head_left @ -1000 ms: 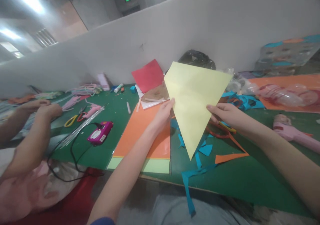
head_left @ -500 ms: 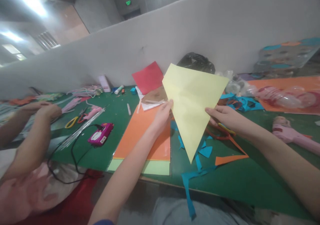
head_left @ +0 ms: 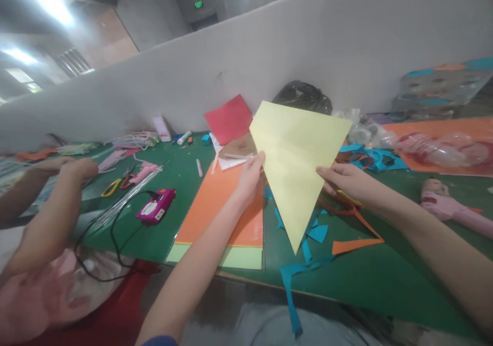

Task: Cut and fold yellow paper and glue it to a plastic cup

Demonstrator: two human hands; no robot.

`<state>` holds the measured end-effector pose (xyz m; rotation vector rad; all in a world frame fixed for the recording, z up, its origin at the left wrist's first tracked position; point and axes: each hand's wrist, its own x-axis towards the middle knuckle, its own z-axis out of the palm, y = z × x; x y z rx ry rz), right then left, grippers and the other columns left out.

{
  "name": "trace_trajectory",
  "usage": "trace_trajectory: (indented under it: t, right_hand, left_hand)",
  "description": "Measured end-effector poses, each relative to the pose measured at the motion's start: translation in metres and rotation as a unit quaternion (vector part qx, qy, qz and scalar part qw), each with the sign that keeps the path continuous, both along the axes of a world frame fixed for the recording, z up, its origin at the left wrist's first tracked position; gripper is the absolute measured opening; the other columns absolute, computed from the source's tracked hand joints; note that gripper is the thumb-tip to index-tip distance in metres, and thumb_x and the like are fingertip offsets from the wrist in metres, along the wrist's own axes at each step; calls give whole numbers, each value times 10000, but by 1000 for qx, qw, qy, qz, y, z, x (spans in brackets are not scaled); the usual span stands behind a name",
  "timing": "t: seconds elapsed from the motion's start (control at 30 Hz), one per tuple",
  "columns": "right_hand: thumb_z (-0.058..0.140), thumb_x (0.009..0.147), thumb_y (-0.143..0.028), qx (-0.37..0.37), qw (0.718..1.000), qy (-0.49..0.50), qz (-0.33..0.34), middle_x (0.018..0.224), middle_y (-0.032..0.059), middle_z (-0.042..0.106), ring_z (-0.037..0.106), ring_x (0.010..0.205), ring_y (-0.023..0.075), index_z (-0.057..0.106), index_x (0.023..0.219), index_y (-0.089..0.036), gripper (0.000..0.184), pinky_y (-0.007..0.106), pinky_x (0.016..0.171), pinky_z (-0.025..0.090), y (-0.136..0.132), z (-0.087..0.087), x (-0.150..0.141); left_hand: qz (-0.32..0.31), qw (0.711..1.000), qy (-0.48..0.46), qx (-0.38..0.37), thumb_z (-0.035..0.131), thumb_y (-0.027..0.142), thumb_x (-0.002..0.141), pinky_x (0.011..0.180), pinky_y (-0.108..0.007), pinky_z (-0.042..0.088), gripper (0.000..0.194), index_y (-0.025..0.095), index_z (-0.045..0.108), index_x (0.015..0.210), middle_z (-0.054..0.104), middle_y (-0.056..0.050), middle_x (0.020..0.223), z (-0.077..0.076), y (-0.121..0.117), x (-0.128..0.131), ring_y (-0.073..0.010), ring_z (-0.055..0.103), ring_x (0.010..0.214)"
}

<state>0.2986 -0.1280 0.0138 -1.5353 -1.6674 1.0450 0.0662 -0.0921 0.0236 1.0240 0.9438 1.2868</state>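
A pale yellow sheet of paper (head_left: 298, 161), shaped like a kite with its point downward, is held up above the table between both hands. My left hand (head_left: 251, 174) pinches its left edge, fingers partly hidden behind it. On the right edge, lower down, my right hand (head_left: 339, 177) grips the sheet with the thumb in front. Under my left forearm lies a stack of orange paper (head_left: 211, 217) with pale green sheets below. Blue paper scraps (head_left: 318, 233) and an orange paper strip (head_left: 356, 246) lie beneath and beside the yellow sheet.
On the green table (head_left: 370, 289) are a magenta power strip (head_left: 157, 206) with a black cable, yellow-handled scissors (head_left: 111, 188) and a pink glue gun (head_left: 449, 205). A red sheet (head_left: 230, 119) and black plastic bag (head_left: 304, 97) stand by the partition. Another person's hands (head_left: 77, 169) work at left.
The yellow sheet has dipped very slightly at its top and bottom point. Both hands keep their hold, nearly still.
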Motion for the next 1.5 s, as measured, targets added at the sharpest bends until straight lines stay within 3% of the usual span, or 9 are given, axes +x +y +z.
trace_trajectory:
  t: [0.13, 0.4, 0.67, 0.93, 1.23, 1.5]
  right_hand:
    - [510, 911, -705, -2, 1000, 4, 5, 485, -6, 431, 361, 449, 106, 497, 512, -209, 637, 286, 493, 307, -1, -1, 0]
    - [509, 866, -778, -11, 1000, 8, 25, 472, 1, 460, 353, 430, 97, 488, 504, -209, 674, 279, 471, 296, -4, 2, -3]
    - [494, 894, -749, -12, 1000, 1, 29, 471, 0, 454, 354, 431, 96, 489, 515, -210, 659, 276, 461, 294, -4, 0, -3]
    - [517, 872, -726, -5, 1000, -8, 4, 458, -19, 391, 310, 429, 89, 469, 496, -213, 637, 290, 480, 288, -5, 8, -6]
    - [530, 825, -789, -23, 1000, 1, 6, 485, -3, 442, 352, 433, 98, 468, 504, -217, 659, 290, 477, 305, -5, 6, -4]
    - [540, 836, -781, -31, 999, 7, 9, 474, -9, 422, 336, 424, 94, 457, 510, -217, 656, 286, 460, 285, -6, 4, -5]
  left_hand:
    - [5, 1000, -1, -9, 755, 487, 790, 821, -357, 540, 340, 164, 737, 895, 783, -107, 1004, -1, 0, 1, -274, 728, 967]
    - [38, 999, 10, 17, 665, 422, 865, 799, -290, 535, 270, 170, 733, 931, 779, -86, 1072, 0, 3, -1, -228, 715, 1003]
    - [63, 998, 11, 26, 680, 398, 819, 645, -233, 474, 203, 196, 690, 837, 753, -36, 878, -4, 6, -4, -165, 686, 813]
    - [77, 996, 26, 35, 704, 462, 806, 707, -250, 482, 272, 197, 645, 811, 687, -14, 769, -5, 9, -5, -164, 662, 801]
    - [55, 997, 32, 40, 705, 370, 798, 725, -230, 476, 173, 203, 667, 827, 699, -7, 831, -5, 11, -7, -135, 641, 792]
    - [69, 996, 42, 25, 706, 459, 822, 754, -272, 521, 273, 189, 692, 859, 748, -53, 916, -11, 17, -13, -177, 685, 853]
